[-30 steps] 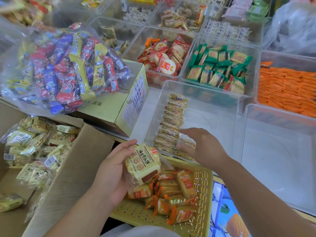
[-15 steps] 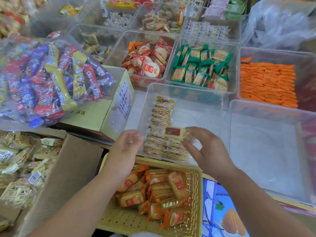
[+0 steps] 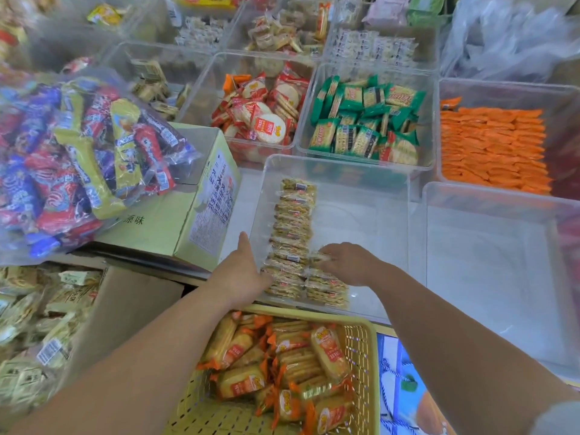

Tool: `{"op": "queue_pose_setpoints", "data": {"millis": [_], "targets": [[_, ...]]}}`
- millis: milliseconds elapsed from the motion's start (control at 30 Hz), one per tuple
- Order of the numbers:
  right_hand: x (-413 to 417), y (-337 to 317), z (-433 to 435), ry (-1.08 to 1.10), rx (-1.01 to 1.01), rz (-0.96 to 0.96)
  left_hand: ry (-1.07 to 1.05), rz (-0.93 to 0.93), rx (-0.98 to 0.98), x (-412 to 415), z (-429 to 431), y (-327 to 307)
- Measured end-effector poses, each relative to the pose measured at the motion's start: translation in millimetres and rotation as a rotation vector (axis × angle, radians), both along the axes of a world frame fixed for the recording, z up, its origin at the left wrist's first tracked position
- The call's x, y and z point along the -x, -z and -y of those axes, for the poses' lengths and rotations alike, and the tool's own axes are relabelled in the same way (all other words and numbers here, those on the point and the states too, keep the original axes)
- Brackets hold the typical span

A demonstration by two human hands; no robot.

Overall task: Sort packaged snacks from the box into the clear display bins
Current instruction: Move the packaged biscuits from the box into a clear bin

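Note:
A clear display bin point(image 3: 370, 189) in front of me holds a neat row of pale yellow biscuit packets point(image 3: 293, 227) along its left side and a short second row at the front. My right hand point(image 3: 348, 262) reaches into the bin and pinches one biscuit packet point(image 3: 318, 257) at the head of the second row. My left hand point(image 3: 243, 271) lies against the bin's left wall, fingers straight, thumb raised. The cardboard box point(image 3: 103, 312) at the lower left holds several of the same pale packets point(image 3: 28, 324).
A yellow basket point(image 3: 361, 340) of orange-wrapped biscuits sits just below the bin. A second clear bin point(image 3: 489, 265) stands to the right. A green carton point(image 3: 201, 211) with a bag of colourful snacks point(image 3: 78, 152) is on the left. Filled bins line the back.
My left hand passed the packet to my right hand, which carried it down into the bin's second row. My left hand moved forward to the bin's left wall.

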State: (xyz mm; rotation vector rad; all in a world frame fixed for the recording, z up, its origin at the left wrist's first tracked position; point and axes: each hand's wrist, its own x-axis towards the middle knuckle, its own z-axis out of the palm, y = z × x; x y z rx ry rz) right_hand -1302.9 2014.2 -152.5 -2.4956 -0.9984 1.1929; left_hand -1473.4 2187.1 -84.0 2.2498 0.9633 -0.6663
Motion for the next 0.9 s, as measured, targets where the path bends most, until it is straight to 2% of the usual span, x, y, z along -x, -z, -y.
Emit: {"op": "queue_pose_setpoints", "data": {"millis": [167, 333, 467, 633, 767, 833, 900], "targets": [[0.7, 8.6, -2.9, 0.132, -0.058, -0.230, -0.018, -0.006, 0.050, 0.7, 0.4, -2.5], [0.9, 16.5, -3.7, 0.040, 0.011, -0.188, -0.035, 0.005, 0.096, 0.7, -1.9, -0.5], [6.5, 18.2, -6.1, 0.063, 0.023, -0.200, -0.019, 0.010, 0.100, -0.2, -3.4, 5.8], [9.7, 6.6, -3.7, 0.044, 0.099, -0.111, 0.026, 0.094, -0.005, 13.4, -5.9, -5.5], [19.3, -18.5, -1.4, 0.283, -0.100, -0.116, 0.012, 0.395, -0.087, 57.3, 0.9, -40.6], [32.0, -33.3, -3.6, 0.334, -0.240, 0.065, 0.001, 0.523, -0.124, 90.2, 5.0, -58.5], [54.3, -50.1, -14.0, 0.374, -0.473, 0.236, -0.046, 0.603, -0.162, 127.6, 5.7, -73.7]]}}
